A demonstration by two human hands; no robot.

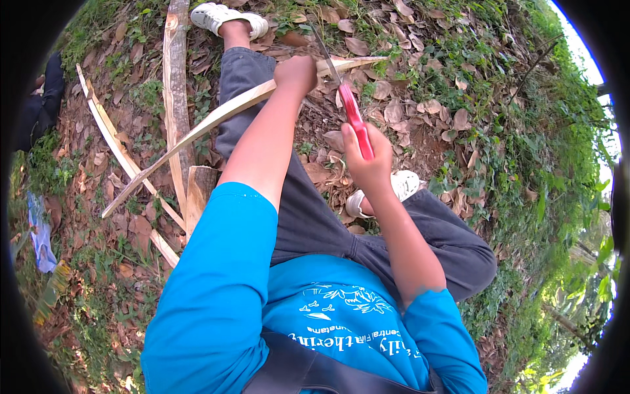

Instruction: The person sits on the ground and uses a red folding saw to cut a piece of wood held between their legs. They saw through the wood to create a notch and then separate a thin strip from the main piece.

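My left hand (296, 73) is wrapped round a long, pale, whittled strip of wood (209, 123), near its far end. The strip slants from the lower left across my left leg, and its pointed tip (367, 61) sticks out to the right of my fist. In my right hand (369, 161) is a knife with a red handle (352, 110), my thumb lying along it. The thin dark blade (323, 46) points away and to the left, crossing the strip just right of my left fist. Whether its edge bites into the wood, I cannot tell.
A long split log (176, 72) lies left of my left leg, near an upright wood block (199, 190). Further left are another pale strip (108, 131), blue plastic (41, 233) and black cloth (42, 105). Dry leaves (394, 111) cover the ground; greenery rises on the right.
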